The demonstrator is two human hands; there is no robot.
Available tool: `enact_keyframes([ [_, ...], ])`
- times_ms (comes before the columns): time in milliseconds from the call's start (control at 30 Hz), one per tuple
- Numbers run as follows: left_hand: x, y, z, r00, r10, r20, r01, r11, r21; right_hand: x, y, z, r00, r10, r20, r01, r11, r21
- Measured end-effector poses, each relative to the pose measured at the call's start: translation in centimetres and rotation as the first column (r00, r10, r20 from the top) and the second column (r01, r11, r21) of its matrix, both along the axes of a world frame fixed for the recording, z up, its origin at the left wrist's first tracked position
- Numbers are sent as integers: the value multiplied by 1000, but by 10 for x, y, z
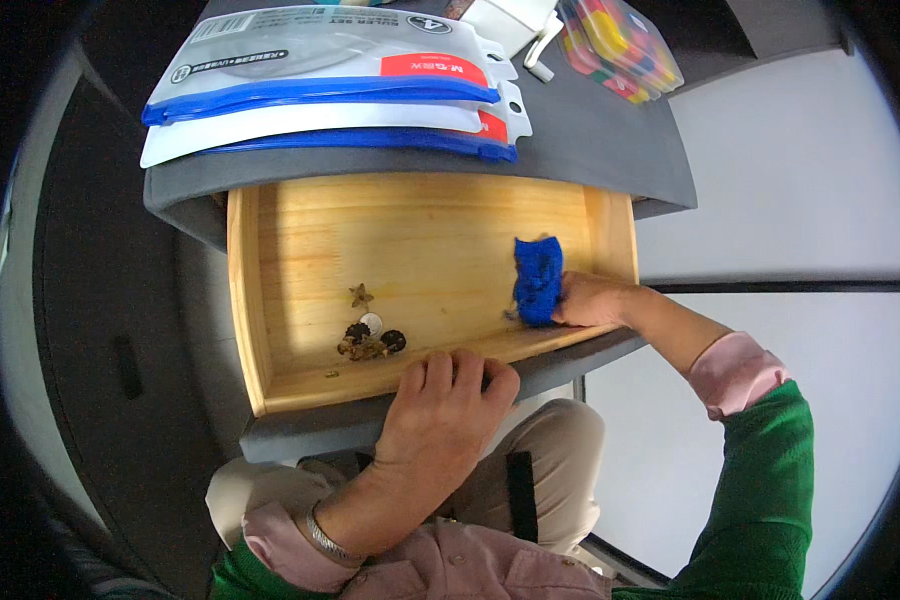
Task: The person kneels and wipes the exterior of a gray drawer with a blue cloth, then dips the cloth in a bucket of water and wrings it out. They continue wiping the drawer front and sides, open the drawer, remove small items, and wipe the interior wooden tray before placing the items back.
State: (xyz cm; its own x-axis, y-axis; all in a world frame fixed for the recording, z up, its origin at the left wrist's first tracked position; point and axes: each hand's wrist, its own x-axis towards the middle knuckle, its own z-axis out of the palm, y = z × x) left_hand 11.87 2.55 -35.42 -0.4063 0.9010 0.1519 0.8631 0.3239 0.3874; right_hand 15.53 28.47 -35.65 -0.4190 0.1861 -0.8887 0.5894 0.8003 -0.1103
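Observation:
A pulled-out wooden drawer (pixel 420 225) lies before me, set in a dark grey cabinet. Over its front edge rest the fingers of my left hand (pixel 446 409), curled around the grey drawer front. Inside, near the right wall, my right hand (pixel 589 300) grips a blue cloth (pixel 538 281); its fingertips are hidden behind the cloth. A few bits of debris lie on the drawer floor beside the cloth. Toward the drawer's front left sits a small heap of dry brown debris (pixel 364 346) with dark round pieces, a silvery disc (pixel 371 324) and a star-shaped brown piece (pixel 361 295).
On the cabinet top (pixel 592 142) lie stacked ruler-set pouches (pixel 322 67) with blue zip edges. Behind them are a white object with a crank handle (pixel 544 45) and a clear box of coloured pieces (pixel 619 45). My knees are below the drawer front.

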Motion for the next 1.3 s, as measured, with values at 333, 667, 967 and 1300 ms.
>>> enact_keyframes([
  [333, 1, -2, -3, 999, 15, -36, -13, 998, 66, -58, -82, -18, 812, -553, -188, 419, 776, -472],
  [667, 5, -3, -5, 999, 30, 10, -31, 999, 27, -89, -23, -21, 366, 699, -615, 5, 659, 752],
  [967, 3, -6, 3, 999, 33, 30, -33, 999, 19, -88, -42, -7, 695, 179, -696, -321, 944, -77],
  [1300, 7, -3, 2, 1000, 19, 17, -20, 999, 25, -78, -54, -38, 403, 656, -638, -549, 731, 405],
])
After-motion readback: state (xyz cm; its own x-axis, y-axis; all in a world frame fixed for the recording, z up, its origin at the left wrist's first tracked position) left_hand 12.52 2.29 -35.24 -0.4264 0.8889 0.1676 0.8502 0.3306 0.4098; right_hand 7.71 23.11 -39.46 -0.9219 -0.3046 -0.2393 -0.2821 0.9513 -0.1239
